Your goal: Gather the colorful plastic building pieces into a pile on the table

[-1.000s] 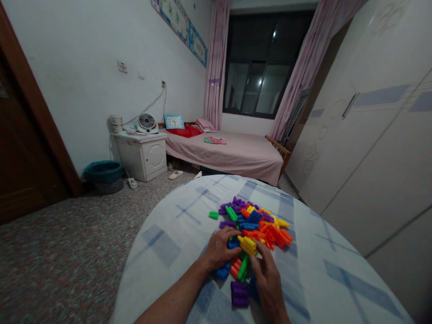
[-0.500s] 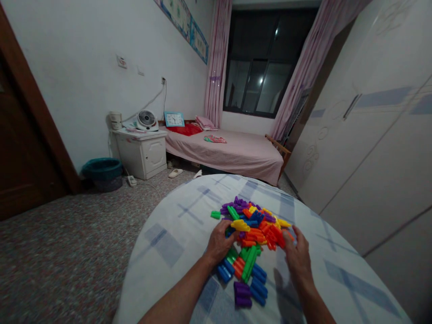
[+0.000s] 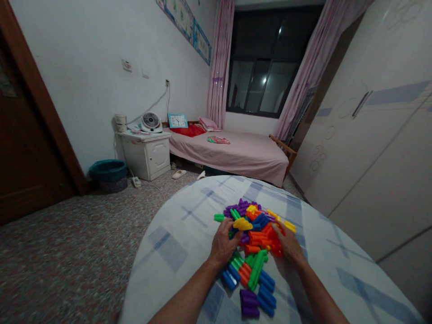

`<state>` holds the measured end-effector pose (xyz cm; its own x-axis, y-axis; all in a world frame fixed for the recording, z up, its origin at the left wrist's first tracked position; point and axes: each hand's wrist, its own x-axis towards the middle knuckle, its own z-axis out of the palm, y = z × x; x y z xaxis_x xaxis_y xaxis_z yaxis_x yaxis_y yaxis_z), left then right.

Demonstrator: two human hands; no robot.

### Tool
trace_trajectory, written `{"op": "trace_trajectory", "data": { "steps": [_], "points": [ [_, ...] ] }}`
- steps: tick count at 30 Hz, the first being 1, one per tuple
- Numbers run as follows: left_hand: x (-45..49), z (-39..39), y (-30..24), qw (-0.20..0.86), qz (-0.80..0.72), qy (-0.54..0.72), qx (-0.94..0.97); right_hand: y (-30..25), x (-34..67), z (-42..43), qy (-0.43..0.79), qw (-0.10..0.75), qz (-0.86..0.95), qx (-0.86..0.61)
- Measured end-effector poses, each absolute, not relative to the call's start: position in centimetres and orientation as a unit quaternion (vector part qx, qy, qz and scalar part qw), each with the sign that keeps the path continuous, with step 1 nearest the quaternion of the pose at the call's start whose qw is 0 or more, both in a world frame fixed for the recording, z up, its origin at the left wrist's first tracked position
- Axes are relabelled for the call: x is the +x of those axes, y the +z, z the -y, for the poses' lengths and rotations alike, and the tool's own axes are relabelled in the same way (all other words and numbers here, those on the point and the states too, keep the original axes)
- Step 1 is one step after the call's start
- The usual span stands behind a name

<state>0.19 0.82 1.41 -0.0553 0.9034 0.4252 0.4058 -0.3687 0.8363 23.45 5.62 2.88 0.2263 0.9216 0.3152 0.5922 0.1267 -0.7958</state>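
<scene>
The person's left hand [image 3: 223, 245] sits curled, knuckles up, on the near-left edge of a heap of chunky, multicoloured plastic tube-shaped building blocks [image 3: 251, 247]. Its fingers are bunched together, with the fingertips just beside a bright yellow ribbed plastic block [image 3: 242, 223]. In this dim view I cannot tell whether they pinch anything. The right hand [image 3: 286, 243] lies at the heap's right side, its fingers pressed close together and cupped against a cluster of orange ribbed plastic blocks [image 3: 261, 240]; any grip there is also hidden.

The heap lies near the middle of a round table covered in a white cloth with a blue plaid pattern [image 3: 168, 256]. Between the forearms, a long green ribbed plastic block [image 3: 256, 270] lies slanted, and short stacks of purple [image 3: 249, 302] and blue [image 3: 266, 299] ribbed plastic blocks sit apart at the near end.

Beyond the table stand a white bedside cabinet [image 3: 145, 155] with a small white electric fan [image 3: 151, 122] on top, and a low bed with a pink sheet [image 3: 229, 155]. A tall white wardrobe [image 3: 381, 135] fills the right side.
</scene>
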Motion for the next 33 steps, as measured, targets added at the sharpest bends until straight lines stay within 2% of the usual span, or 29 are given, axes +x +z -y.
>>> {"op": "trace_trajectory", "data": {
  "steps": [8, 14, 23, 26, 29, 33],
  "points": [
    [-0.1, -0.4, 1.5, 0.302, -0.501, 0.472, 0.659, 2.6, 19.7, -1.7, 0.245, 0.487, 0.585, -0.600],
    [-0.2, -0.5, 1.8, 0.303, -0.491, 0.489, 0.653, 0.8, 17.1, 1.6, 0.219, 0.519, 0.604, -0.564],
    [0.2, 1.1, 2.9, 0.337, -0.370, 0.547, 0.671, 0.4, 16.3, 3.1, 0.174, 0.490, 0.715, -0.467],
    [0.1, 1.1, 2.8, 0.276, -0.384, 0.565, 0.676, 0.3, 16.2, 2.7, 0.135, 0.497, 0.704, -0.490],
    [-0.5, 0.2, 2.1, 0.172, -0.491, 0.575, 0.631, 0.1, 17.2, 1.8, 0.052, 0.514, 0.650, -0.558],
    [-1.1, -0.9, 0.7, 0.090, -0.670, 0.477, 0.561, -0.3, 19.3, 0.7, 0.001, 0.464, 0.561, -0.685]
  ]
}}
